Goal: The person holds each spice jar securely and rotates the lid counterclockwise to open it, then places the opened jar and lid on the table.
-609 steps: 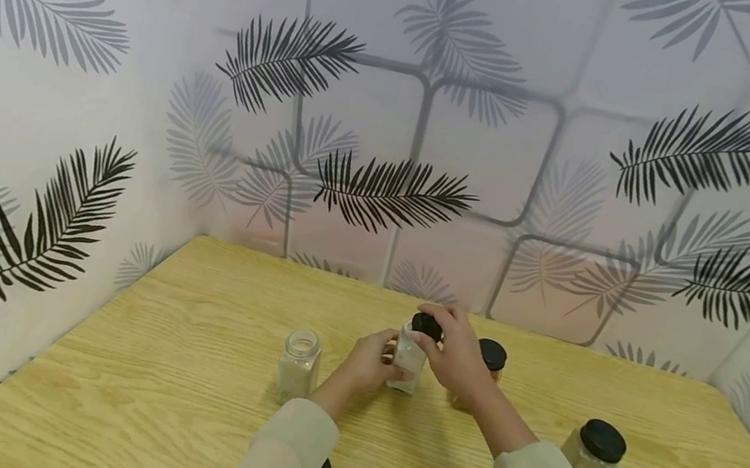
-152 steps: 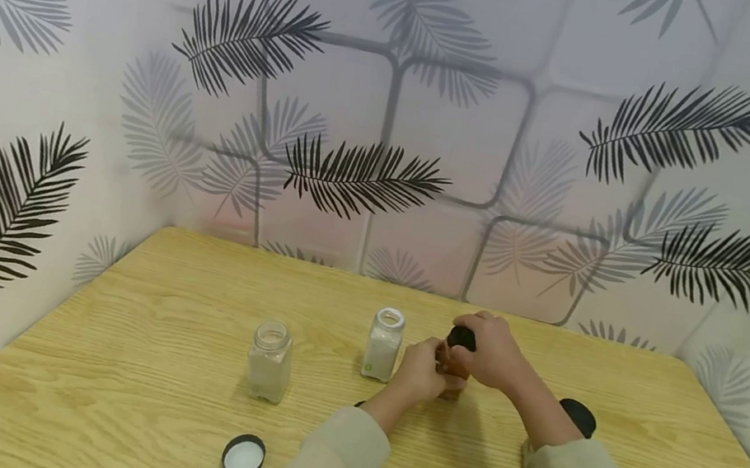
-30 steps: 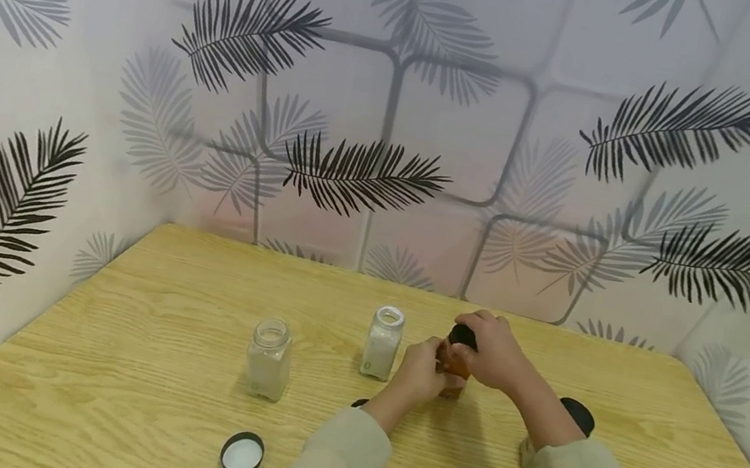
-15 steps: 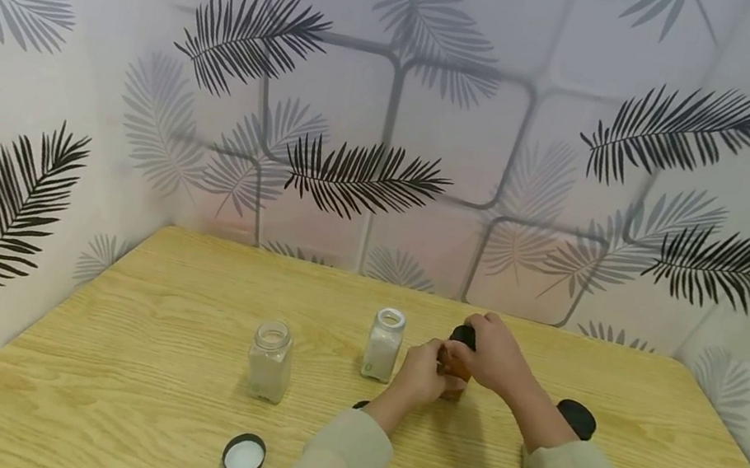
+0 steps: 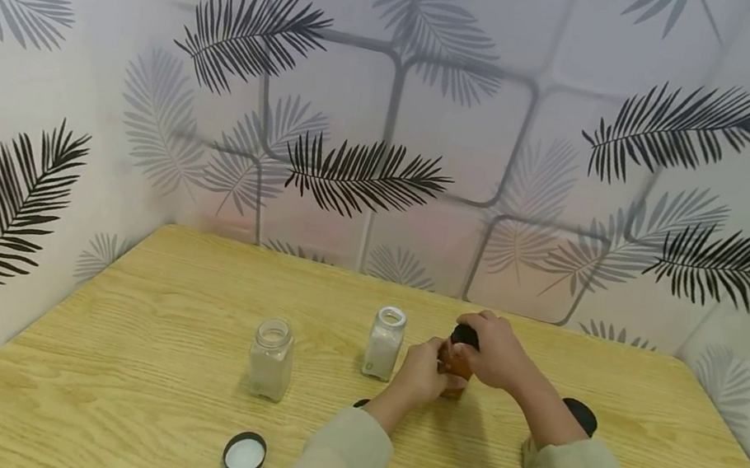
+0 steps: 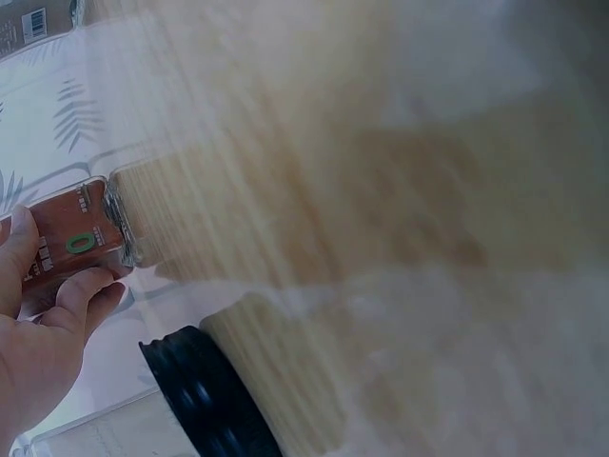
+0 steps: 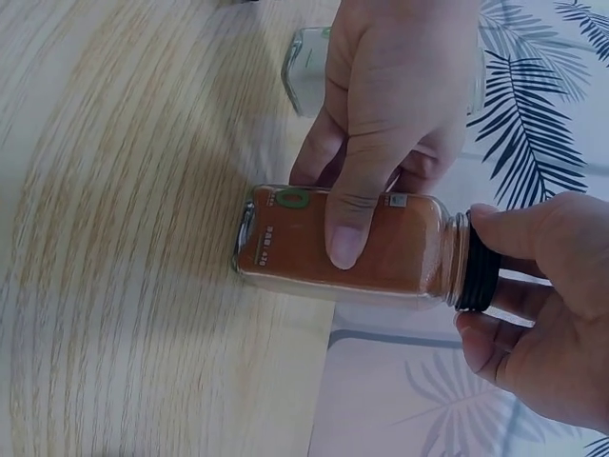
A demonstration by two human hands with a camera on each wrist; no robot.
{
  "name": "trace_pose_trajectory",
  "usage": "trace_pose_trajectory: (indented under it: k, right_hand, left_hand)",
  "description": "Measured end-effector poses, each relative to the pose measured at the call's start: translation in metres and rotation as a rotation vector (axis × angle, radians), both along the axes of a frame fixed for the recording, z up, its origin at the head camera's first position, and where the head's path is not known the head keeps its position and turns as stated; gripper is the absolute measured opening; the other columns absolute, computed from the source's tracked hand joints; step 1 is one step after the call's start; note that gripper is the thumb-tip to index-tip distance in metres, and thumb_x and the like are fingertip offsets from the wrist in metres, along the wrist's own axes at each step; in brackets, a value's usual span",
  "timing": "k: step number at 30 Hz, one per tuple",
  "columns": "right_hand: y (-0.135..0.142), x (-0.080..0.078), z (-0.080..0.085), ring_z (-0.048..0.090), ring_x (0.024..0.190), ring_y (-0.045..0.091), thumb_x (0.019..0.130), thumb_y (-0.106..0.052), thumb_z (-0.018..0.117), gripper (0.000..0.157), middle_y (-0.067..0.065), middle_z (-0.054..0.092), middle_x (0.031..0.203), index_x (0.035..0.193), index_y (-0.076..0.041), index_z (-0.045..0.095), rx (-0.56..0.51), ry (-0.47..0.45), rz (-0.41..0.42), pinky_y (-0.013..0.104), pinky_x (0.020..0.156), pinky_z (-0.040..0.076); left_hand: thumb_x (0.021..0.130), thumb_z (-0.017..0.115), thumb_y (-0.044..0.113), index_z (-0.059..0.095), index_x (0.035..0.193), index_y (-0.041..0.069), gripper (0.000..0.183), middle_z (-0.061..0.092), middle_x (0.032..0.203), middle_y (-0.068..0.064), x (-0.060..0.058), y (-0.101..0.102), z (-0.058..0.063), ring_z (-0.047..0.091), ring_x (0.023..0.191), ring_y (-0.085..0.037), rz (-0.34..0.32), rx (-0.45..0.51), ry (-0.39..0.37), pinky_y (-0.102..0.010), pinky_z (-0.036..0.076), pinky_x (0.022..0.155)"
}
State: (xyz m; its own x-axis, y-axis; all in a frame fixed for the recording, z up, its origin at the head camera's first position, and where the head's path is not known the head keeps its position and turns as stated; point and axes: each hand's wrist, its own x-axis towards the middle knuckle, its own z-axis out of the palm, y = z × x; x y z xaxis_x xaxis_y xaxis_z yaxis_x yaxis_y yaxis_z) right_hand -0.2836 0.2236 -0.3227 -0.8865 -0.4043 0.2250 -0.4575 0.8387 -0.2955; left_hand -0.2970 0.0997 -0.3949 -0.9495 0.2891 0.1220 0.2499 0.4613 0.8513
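- Red-powder jar (image 7: 404,255): left hand (image 5: 422,371) curled fingers around it.
- Right hand (image 5: 502,358) pinched black lid (image 7: 479,271) between fingers.
- Hard twisting perhaps risked knocking nearest open jar (image 5: 383,348), at nine o'clock.

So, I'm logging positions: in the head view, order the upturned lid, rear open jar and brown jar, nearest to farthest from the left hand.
1. Brown jar: held, right.
2. Rear open jar: just left.
3. Upturned lid: front left.
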Motion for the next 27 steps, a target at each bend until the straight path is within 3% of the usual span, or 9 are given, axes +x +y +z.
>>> trace_pose_trajectory:
  k: [3, 7, 12, 19, 27]
  right_hand:
    - [0.002, -0.002, -0.001, 0.052, 0.103, 0.047, 0.089, -0.007, 0.057, 0.036, 0.031, 0.053, 0.115, 0.120, 0.011, 0.053, -0.004, -0.018, -0.002, 0.055, 0.086, 0.048]
    - [-0.001, -0.003, -0.004, 0.053, 0.103, 0.044, 0.091, -0.019, 0.057, 0.044, 0.031, 0.051, 0.118, 0.122, 0.012, 0.050, 0.020, -0.024, -0.110, 0.053, 0.085, 0.049]
    - [-0.009, 0.000, -0.004, 0.058, 0.084, 0.035, 0.090, -0.026, 0.061, 0.045, 0.027, 0.054, 0.106, 0.112, 0.012, 0.053, 0.055, -0.004, -0.223, 0.045, 0.071, 0.052]
    - [-0.011, -0.001, -0.002, 0.055, 0.073, 0.028, 0.088, -0.019, 0.063, 0.035, 0.023, 0.054, 0.096, 0.105, 0.011, 0.055, 0.030, 0.015, -0.200, 0.039, 0.063, 0.050]
    - [-0.009, 0.000, 0.002, 0.057, 0.091, 0.038, 0.088, -0.013, 0.063, 0.034, 0.026, 0.056, 0.104, 0.111, 0.012, 0.056, 0.057, 0.009, -0.125, 0.049, 0.080, 0.051]
  left_hand:
    - [0.082, 0.071, 0.016, 0.053, 0.120, -0.002, 0.046, 0.062, 0.113, -0.016, 0.001, 0.000, 0.001, 0.062, 0.103, -0.028, -0.001, 0.009, -0.014, -0.033, 0.054, 0.084]
    - [0.082, 0.071, 0.016, 0.054, 0.119, 0.000, 0.043, 0.062, 0.112, -0.014, 0.001, 0.000, 0.002, 0.062, 0.104, -0.028, 0.004, 0.017, -0.032, -0.032, 0.054, 0.084]
    - [0.082, 0.072, 0.015, 0.056, 0.114, 0.000, 0.039, 0.063, 0.107, -0.014, 0.001, 0.000, 0.001, 0.063, 0.100, -0.028, 0.007, 0.007, -0.005, -0.030, 0.055, 0.081]
    - [0.082, 0.072, 0.015, 0.055, 0.118, 0.000, 0.043, 0.063, 0.110, -0.013, 0.000, 0.001, 0.000, 0.063, 0.102, -0.027, 0.002, 0.012, -0.023, -0.030, 0.054, 0.083]
    - [0.082, 0.071, 0.016, 0.053, 0.120, -0.001, 0.046, 0.062, 0.113, -0.015, 0.000, 0.001, -0.001, 0.062, 0.103, -0.028, 0.001, 0.009, -0.020, -0.031, 0.054, 0.083]
